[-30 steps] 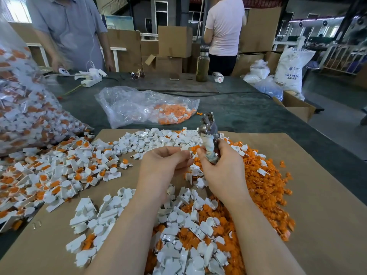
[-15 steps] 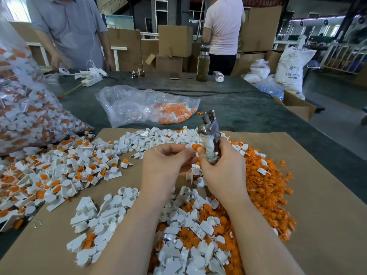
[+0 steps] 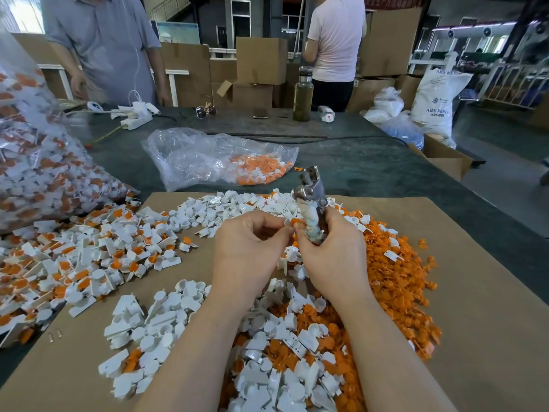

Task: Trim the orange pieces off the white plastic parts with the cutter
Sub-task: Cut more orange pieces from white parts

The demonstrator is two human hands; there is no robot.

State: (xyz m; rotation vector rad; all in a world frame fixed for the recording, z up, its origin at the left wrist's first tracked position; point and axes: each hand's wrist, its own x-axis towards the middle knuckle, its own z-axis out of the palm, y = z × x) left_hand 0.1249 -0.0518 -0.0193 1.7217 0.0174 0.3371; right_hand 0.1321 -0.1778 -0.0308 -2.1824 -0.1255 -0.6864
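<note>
1. Head view: a small white part with an orange piece is pinched in the left hand, just beside the right hand.
2. The cutter is gripped by its wrapped handle in the right grip, head raised beyond the knuckles; whether the blades are parted cannot be told.
3. Judged step: positioning before a trim. Next, the orange piece must be brought between the blades.
4. Both forearms are extended over the heap on the surface.
</note>
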